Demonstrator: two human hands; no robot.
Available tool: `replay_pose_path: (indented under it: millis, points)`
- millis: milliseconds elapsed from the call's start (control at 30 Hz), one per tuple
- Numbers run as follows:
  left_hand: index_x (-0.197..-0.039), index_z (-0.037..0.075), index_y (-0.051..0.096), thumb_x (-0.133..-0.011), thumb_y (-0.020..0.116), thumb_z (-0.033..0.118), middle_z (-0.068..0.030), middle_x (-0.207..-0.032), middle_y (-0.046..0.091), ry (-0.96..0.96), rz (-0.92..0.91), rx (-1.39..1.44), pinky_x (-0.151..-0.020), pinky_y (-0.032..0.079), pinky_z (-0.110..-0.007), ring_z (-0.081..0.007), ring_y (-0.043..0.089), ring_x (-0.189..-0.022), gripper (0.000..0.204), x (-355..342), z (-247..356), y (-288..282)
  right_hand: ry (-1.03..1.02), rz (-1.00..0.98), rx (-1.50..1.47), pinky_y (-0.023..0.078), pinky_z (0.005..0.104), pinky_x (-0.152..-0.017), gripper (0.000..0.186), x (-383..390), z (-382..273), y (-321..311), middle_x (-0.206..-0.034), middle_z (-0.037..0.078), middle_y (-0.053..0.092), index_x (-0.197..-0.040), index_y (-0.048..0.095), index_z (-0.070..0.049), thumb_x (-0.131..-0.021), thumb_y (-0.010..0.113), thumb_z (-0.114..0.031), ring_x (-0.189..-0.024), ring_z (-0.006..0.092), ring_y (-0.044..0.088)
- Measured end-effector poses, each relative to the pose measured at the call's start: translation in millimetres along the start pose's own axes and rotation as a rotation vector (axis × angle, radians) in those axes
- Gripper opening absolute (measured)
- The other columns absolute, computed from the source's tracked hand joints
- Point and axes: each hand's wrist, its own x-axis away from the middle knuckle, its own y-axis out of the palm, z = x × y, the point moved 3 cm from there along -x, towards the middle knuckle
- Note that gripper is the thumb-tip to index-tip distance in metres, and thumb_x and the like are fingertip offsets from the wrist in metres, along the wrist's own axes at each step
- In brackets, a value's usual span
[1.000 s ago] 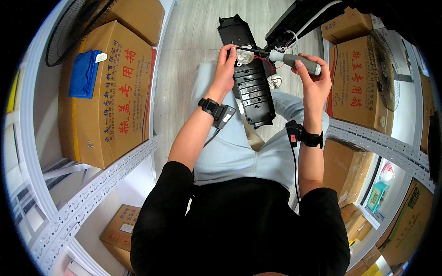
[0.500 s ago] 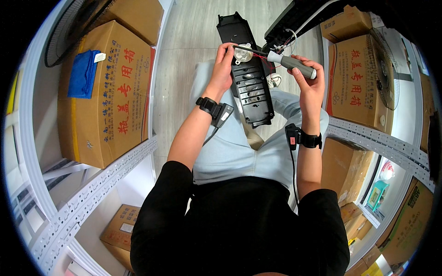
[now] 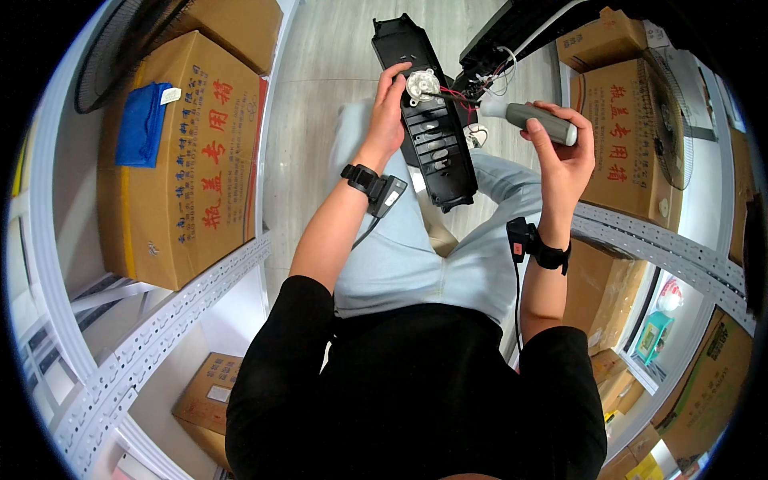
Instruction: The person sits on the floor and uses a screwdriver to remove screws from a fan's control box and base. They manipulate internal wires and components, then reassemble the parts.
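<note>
A long black plastic housing with ribs leans lengthwise over my lap, between my knees. Near its upper part sits a clear round plastic part with red wires running off to the right. My left hand grips the housing's left edge, its fingertips beside the round part. In my right hand is a screwdriver with a grey handle, held between thumb and fingers. Its dark shaft points left toward the round part; whether the tip touches anything I cannot tell.
A black post with loose wires rises at the upper right of the housing. Shelves with cardboard boxes flank me on both sides. A blue cloth hangs on the left box; fan grilles stand at both sides.
My right hand has drawn the screwdriver right and slightly down, away from my left fingers. My left fingers have come off the shaft area and rest by the round part. The housing has shifted slightly up.
</note>
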Motion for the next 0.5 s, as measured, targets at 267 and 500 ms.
replay_pose_path:
  millis: [267, 500]
  points:
    - [-0.133, 0.012, 0.053, -0.104, 0.047, 0.016, -0.0029, -0.133, 0.05, -0.043, -0.005, -0.004, -0.104, 0.036, -0.029, -0.0126, 0.047, -0.12, 0.03, 3.9, 2.4, 5.5, -0.125, -0.097, 0.259, 0.057, 0.0288, -0.082, 0.03, 4.7, -7.5, 20.0, -0.107, 0.011, 0.071, -0.109, 0.062, -0.001, -0.083, 0.078, -0.004, -0.095, 0.0155, 0.069]
    - [-0.134, 0.012, 0.052, -0.104, 0.047, 0.015, -0.0047, -0.128, 0.052, -0.039, -0.015, -0.003, -0.098, 0.043, -0.028, -0.0113, 0.052, -0.113, 0.03, 5.3, 4.9, 6.2, -0.177, -0.114, 0.406, 0.058, 0.0282, -0.076, 0.03, 3.1, -12.2, 30.8, -0.101, 0.008, 0.071, -0.108, 0.065, -0.003, -0.081, 0.08, -0.007, -0.088, 0.0143, 0.069]
